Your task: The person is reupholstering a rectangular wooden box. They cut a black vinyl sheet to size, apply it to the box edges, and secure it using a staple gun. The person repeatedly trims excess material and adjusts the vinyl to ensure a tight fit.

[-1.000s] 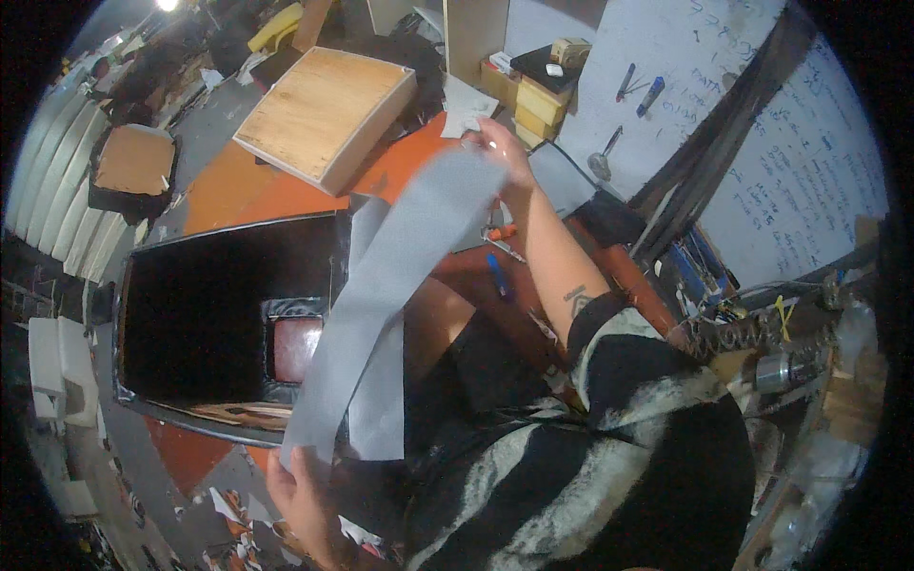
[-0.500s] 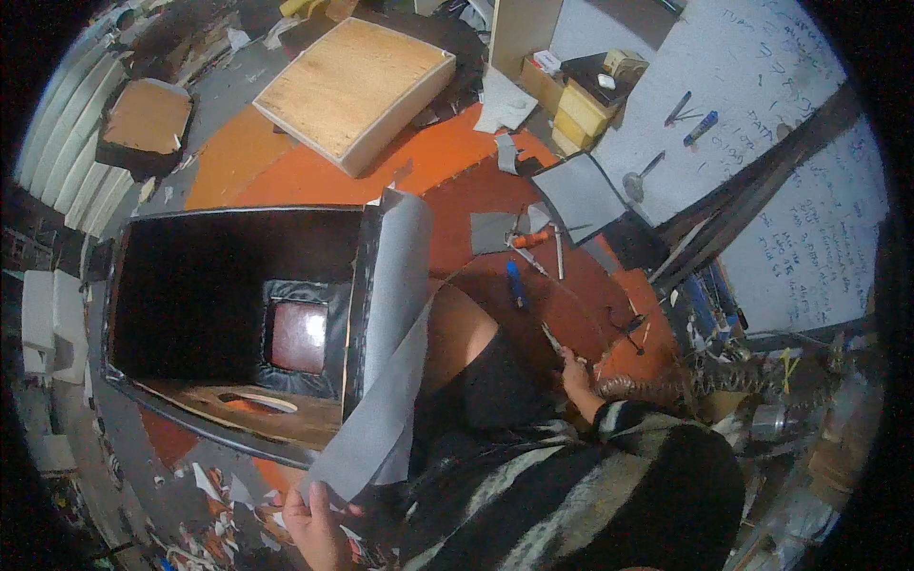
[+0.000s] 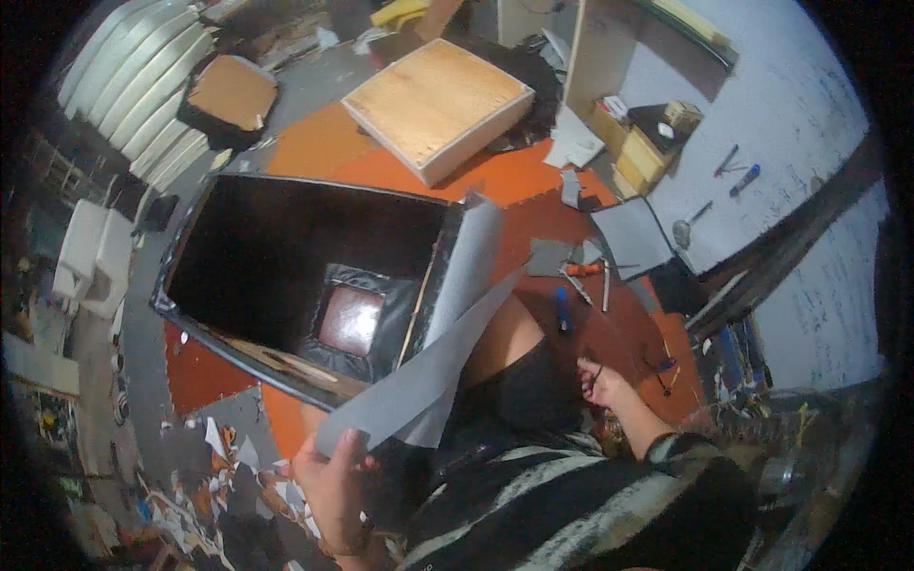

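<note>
My left hand pinches the lower end of a grey fabric strip between thumb and fingers. The strip runs up along the near-right edge of a black-covered open box, where more grey fabric hangs over the rim. Inside the box is a black padded frame round a shiny dark red panel. My right hand is beside my knee with its fingers curled; a small dark bit shows among them, too unclear to name.
A blue-handled tool and an orange-handled tool lie on the orange-brown floor mat. Beyond the box is a wooden panel in a white frame. Fabric scraps litter the floor at lower left. White boards with handwriting stand at right.
The view has shifted, moving the scene rightward. The pointed silver tool seen in my right hand before no longer shows plainly. My left hand keeps its pinch on the strip.
</note>
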Motion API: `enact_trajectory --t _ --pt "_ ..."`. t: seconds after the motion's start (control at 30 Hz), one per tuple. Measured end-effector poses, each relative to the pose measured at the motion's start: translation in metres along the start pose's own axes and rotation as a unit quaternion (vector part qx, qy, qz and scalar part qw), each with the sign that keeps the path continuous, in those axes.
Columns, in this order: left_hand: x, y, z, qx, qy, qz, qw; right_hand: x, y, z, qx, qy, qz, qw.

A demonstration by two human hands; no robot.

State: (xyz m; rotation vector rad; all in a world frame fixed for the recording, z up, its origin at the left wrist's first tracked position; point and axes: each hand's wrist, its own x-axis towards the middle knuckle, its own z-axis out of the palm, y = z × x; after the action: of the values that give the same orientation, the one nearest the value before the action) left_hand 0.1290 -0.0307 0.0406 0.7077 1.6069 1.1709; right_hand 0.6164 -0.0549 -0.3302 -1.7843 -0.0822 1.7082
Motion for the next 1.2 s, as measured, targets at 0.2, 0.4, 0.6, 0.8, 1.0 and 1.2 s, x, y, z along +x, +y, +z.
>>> enact_trajectory --t 0.2,0.4,0.6,0.8,1.0,1.2 --pt "0.037 0.005 0.008 -0.16 -0.012 0.056 0.985 -0.24 -0.141 0.141 -0.044 -0.343 -0.263 0.901" --pt "0.074 0.026 0.03 -0.182 -0.054 0.09 0.978 -0.341 -0.123 0.234 -0.206 -0.671 -0.087 0.707" --pt "0.051 0.034 0.012 -0.094 -0.029 0.154 0.983 -0.316 -0.089 0.272 -0.128 -0.57 0.009 0.811" --pt "0.029 0.023 -0.028 -0.095 0.042 0.148 0.983 -0.306 -0.105 0.271 -0.139 -0.45 -0.046 0.881" --pt "0.024 0.011 -0.059 -0.095 0.117 0.13 0.98 -0.309 -0.119 0.264 -0.222 -0.405 -0.123 0.879" --pt "0.011 -0.008 -0.09 -0.047 0.149 0.112 0.981 -0.295 -0.119 0.259 -0.138 -0.345 -0.183 0.91"
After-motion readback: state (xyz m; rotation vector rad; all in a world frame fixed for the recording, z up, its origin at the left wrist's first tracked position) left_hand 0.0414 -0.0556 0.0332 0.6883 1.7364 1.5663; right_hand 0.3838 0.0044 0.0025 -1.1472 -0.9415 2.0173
